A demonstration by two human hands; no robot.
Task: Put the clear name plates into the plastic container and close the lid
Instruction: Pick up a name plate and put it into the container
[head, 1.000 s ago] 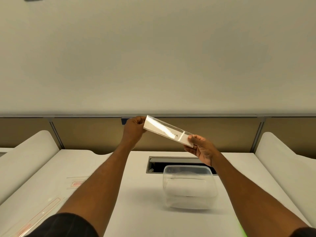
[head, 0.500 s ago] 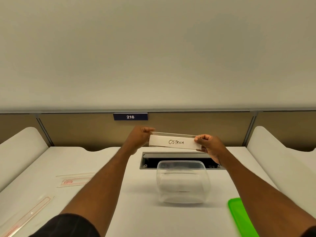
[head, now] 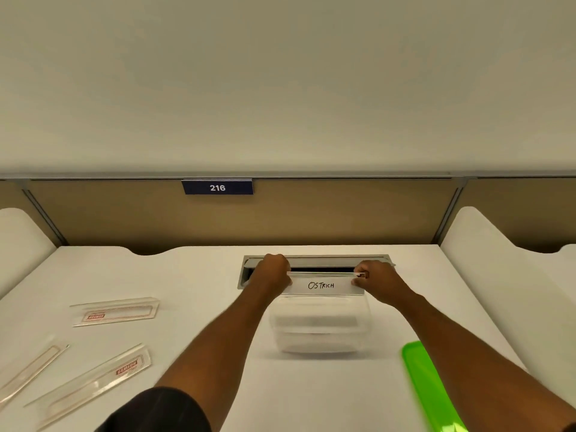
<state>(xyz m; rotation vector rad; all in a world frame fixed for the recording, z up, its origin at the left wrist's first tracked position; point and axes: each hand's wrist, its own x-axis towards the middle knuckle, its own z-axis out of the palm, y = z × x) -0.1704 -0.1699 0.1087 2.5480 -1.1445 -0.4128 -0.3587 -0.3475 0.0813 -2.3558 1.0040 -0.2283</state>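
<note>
The plastic container is motion-blurred; its rim is partly hidden behind the held name plate, and its contents cannot be determined. The green lid is cut off at the bottom edge of the view. The left hand is closed around the left end of the name plate, and the right hand pinches the right end between thumb and fingers. The plate is level, directly above the far rim of the container, in front of the desk cable slot; its paper insert reads "OSTRICH". 3 further clear name plates lie flat on the white desk at left: 1 near the middle, 1 closer to the wearer, and 1 cut off by the left edge. Compared with 0.5 s earlier, the plate has descended from above the slot to container rim height, and the camera has tilted downward, exposing more of the desk. The sign "216" is mounted on the partition.
</note>
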